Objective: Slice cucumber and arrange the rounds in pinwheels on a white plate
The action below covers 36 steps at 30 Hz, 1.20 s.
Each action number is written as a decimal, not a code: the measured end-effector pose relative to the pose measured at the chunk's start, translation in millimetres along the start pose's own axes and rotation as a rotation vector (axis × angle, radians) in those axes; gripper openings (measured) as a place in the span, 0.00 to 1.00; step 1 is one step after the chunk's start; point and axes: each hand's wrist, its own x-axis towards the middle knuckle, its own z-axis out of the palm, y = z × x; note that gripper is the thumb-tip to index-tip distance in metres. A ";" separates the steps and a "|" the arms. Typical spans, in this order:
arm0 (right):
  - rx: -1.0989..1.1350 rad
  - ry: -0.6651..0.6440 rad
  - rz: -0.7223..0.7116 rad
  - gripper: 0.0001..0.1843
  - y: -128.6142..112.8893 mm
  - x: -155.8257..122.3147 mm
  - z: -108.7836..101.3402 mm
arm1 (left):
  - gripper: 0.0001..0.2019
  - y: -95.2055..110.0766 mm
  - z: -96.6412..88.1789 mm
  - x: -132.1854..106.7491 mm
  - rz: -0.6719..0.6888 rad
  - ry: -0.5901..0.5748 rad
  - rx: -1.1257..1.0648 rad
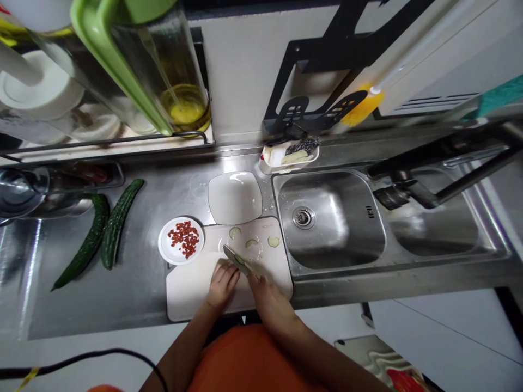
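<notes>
Orange garment nearest, our right hand grips the knife; our left hand curls its fingers, hold indeterminable.

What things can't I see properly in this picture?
All in the head view:
Knife: most of its handle is hidden by the right hand.
Left hand: its fingers hide whatever may lie beneath them.
Green-handled jug: its top is cut off by the upper edge.
Red bits on the small round plate: too small to tell what they are.
</notes>
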 end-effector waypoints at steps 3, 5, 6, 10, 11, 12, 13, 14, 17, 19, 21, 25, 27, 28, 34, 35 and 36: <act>-0.002 -0.010 0.014 0.25 0.5 2.2 3.1 | 0.12 1.0 -0.7 1.2 0.011 -0.002 0.002; -0.009 -0.004 0.015 0.26 0.2 3.3 3.4 | 0.11 1.1 -0.6 1.3 0.011 -0.004 0.007; -0.009 -0.002 0.013 0.26 -0.1 3.8 2.8 | 0.11 0.9 -0.5 1.0 0.008 -0.005 0.010; 0.001 -0.018 0.011 0.25 -0.7 6.2 -1.1 | 0.10 -0.6 0.4 -0.7 0.012 -0.016 0.011; 0.009 -0.020 0.007 0.25 -0.2 7.3 -1.1 | 0.10 -0.9 0.5 -1.0 0.016 -0.017 0.008; 0.020 -0.017 -0.003 0.25 0.8 8.7 -0.2 | 0.10 -1.0 0.6 -1.1 0.018 -0.017 0.006; 0.030 -0.011 -0.015 0.25 2.1 10.4 1.8 | 0.11 -0.9 0.5 -1.1 0.017 -0.015 0.005; 0.039 -0.005 -0.026 0.25 3.6 12.3 4.7 | 0.11 -0.6 0.4 -0.9 0.014 -0.012 0.005; 0.032 0.030 -0.049 0.23 8.4 17.4 16.1 | 0.12 0.8 -0.5 0.3 0.001 -0.018 -0.005; 0.016 0.053 -0.058 0.23 10.5 19.3 22.0 | 0.12 1.9 -1.3 1.5 0.000 -0.024 -0.014; 0.012 0.067 -0.060 0.23 11.6 20.2 24.0 | 0.13 2.6 -1.9 2.7 0.002 -0.024 -0.016; 0.063 0.037 -0.039 0.25 14.8 20.1 17.4 | 0.14 3.4 -2.5 4.6 -0.002 -0.016 -0.019; 0.091 0.011 -0.033 0.26 18.0 17.2 12.0 | 0.14 3.7 -2.7 5.2 -0.011 -0.005 -0.027; 0.098 0.008 -0.032 0.27 19.6 14.3 9.5 | 0.14 4.0 -2.9 5.4 -0.014 0.000 -0.031; 0.058 -0.008 -0.027 0.29 25.9 -20.0 4.0 | 0.12 5.1 -3.9 4.8 -0.036 -0.012 -0.006; 0.051 -0.009 -0.018 0.30 26.7 -25.4 5.0 | 0.11 4.9 -3.8 4.4 -0.037 -0.010 0.000; 0.052 -0.015 -0.015 0.31 27.5 -29.9 6.1 | 0.10 4.7 -3.5 4.0 -0.037 -0.005 0.006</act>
